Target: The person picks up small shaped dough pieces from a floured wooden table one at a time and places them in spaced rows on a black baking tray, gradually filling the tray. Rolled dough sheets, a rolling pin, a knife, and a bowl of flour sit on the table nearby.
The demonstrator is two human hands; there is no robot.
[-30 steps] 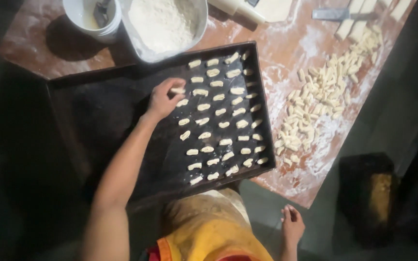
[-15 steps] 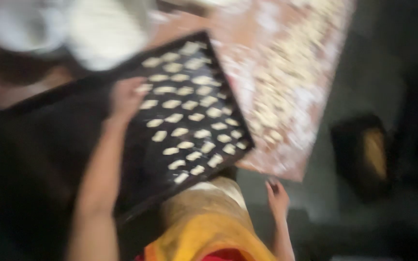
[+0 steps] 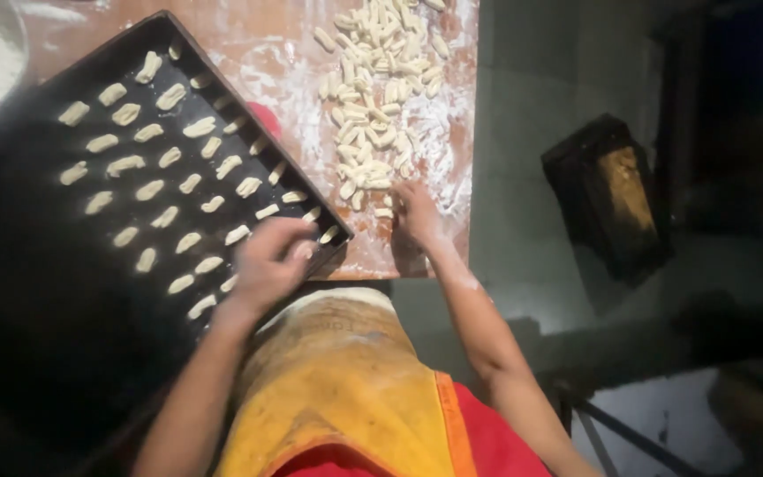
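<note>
Your left hand (image 3: 268, 261) rests with curled fingers over the near corner of the black baking tray (image 3: 37, 291), touching the last row of shaped dough pieces (image 3: 159, 163); whether it grips one, you cannot tell. Your right hand (image 3: 415, 210) lies on the floured tabletop (image 3: 275, 62), fingers spread loosely at the near edge of the loose dough pile (image 3: 380, 97), just beside the tray. A dark box (image 3: 609, 199) stands on the floor, well apart.
</note>
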